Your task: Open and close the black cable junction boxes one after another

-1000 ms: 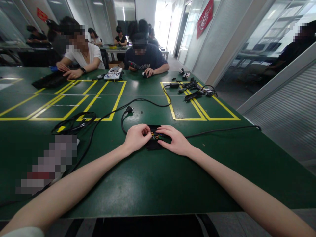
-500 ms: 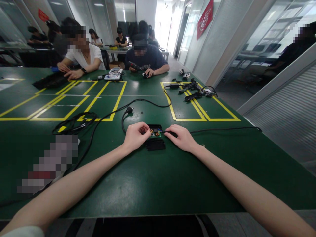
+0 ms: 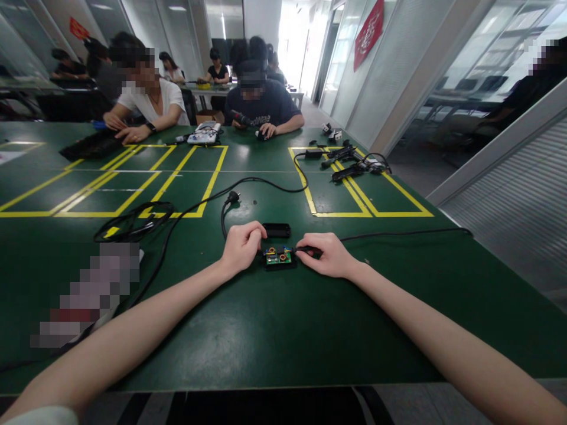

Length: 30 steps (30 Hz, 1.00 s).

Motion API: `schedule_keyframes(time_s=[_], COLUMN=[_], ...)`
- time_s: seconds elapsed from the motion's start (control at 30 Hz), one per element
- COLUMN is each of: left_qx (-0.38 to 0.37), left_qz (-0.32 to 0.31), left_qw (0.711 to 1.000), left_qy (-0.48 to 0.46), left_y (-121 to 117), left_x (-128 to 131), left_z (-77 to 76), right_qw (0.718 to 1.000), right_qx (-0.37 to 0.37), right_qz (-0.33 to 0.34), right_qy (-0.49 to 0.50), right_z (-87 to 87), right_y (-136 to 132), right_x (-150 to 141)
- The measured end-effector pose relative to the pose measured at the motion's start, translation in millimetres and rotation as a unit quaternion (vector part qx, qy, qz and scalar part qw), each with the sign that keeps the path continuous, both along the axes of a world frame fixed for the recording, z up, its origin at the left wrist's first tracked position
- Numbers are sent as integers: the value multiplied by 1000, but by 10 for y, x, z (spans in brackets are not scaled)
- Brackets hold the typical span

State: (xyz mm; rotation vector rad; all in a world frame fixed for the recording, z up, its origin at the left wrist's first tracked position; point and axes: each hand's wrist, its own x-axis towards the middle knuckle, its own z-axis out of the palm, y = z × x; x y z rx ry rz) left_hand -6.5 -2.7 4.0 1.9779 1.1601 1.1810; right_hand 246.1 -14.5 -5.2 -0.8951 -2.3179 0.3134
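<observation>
A green circuit board (image 3: 279, 256) with two copper-wound rings lies between my hands, over the nearer black case half (image 3: 280, 266). How fully it sits inside that half I cannot tell. Just beyond it, the other black case half (image 3: 277, 230) rests on the table. My left hand (image 3: 241, 247) is closed at the board's left end, round the power cord, whose held part is mostly hidden by the fingers. My right hand (image 3: 325, 254) is closed on the black cable (image 3: 305, 250) leaving the board's right end.
On the green table (image 3: 248, 330), a plug (image 3: 232, 198) lies beyond my left hand. Coiled cable (image 3: 133, 221) and a blurred-out flat object (image 3: 93, 295) are at left. Black parts (image 3: 348, 162) lie at far right. Two people work across the table.
Both hands have moved slightly toward me with the board. It has gone from the farther case half to the nearer one, leaving the farther half uncovered.
</observation>
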Motion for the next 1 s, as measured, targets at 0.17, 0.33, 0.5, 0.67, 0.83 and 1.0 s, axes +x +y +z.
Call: schedule_keyframes(time_s=[0.17, 0.33, 0.5, 0.67, 0.83, 1.0], left_qx=[18, 12, 16, 22, 54, 75], left_qz=[-31, -44, -50, -54, -28, 6], left_qw=[999, 999, 999, 998, 995, 988], left_qy=[12, 3, 4, 13, 77, 132], left_y=[-9, -9, -11, -2, -8, -16], left_x=[-23, -26, -27, -19, 23, 47], left_z=[-16, -23, -22, -29, -18, -10], right_qw=[1000, 1000, 1000, 999, 999, 997], right_qx=[5, 11, 1, -12, -8, 38], right_qz=[10, 19, 15, -8, -34, -46], right_qy=[7, 10, -7, -35, -28, -49], right_z=[17, 28, 12, -13, -39, -46], right_y=[-12, -14, 5, 32, 25, 11], right_x=[-1, -1, 15, 26, 15, -2])
